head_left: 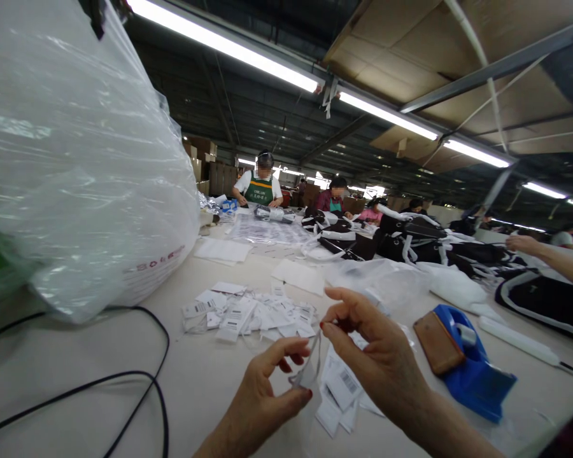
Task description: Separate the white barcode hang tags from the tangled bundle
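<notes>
My right hand (367,343) pinches a thin grey string (319,356) between thumb and index finger. A small pale tag (306,374) hangs on this string, tilted and partly hidden. Around the tag curves my left hand (270,391), its thumb and fingers apart; whether they touch it is unclear. Beyond the hands lies a loose pile of white barcode tags (243,312). More printed tags (341,385) lie in a small stack below my right hand.
A blue tape dispenser (477,375) stands at right near a white stick-like tool (520,340). Black bags with white trim (410,235) are heaped behind. A big plastic bag (90,165) and black cable (160,381) occupy the left. Co-workers (260,184) stand across; another person's hand (525,245) reaches in.
</notes>
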The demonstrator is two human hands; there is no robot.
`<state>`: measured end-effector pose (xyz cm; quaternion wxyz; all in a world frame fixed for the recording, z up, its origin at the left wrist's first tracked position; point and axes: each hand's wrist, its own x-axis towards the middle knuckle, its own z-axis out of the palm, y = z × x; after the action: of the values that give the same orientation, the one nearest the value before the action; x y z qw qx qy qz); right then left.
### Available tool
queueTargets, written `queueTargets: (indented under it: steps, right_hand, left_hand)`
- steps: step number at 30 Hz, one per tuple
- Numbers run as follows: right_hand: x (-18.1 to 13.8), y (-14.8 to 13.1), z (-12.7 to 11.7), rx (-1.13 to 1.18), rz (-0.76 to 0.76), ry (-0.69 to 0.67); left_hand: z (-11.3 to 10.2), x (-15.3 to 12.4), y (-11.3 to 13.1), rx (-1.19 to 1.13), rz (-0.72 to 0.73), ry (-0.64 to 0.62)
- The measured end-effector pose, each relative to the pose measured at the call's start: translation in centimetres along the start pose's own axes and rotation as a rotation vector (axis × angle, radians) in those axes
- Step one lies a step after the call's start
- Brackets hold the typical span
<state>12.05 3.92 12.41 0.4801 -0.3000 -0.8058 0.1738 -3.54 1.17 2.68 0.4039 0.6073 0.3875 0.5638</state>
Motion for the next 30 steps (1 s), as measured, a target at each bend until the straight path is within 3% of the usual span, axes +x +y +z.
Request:
queueTargets:
  steps: [10, 19, 30]
  right_hand:
    - [-0.3, -0.6, -1.3, 0.064, 0.056, -0.016]
    - [-0.7, -0.3, -1.3, 0.072, 0.096, -0.015]
    - [-0.6, 0.1, -1.1, 0.103, 0.156, 0.004]
  left_hand:
    - [0.2, 0.2, -0.6, -0.208, -0.185, -0.067]
    - [0.5, 0.0, -0.3, -0.383, -0.253, 0.070]
    - [0.1, 0.3, 1.0, -0.604, -0.222, 0.205]
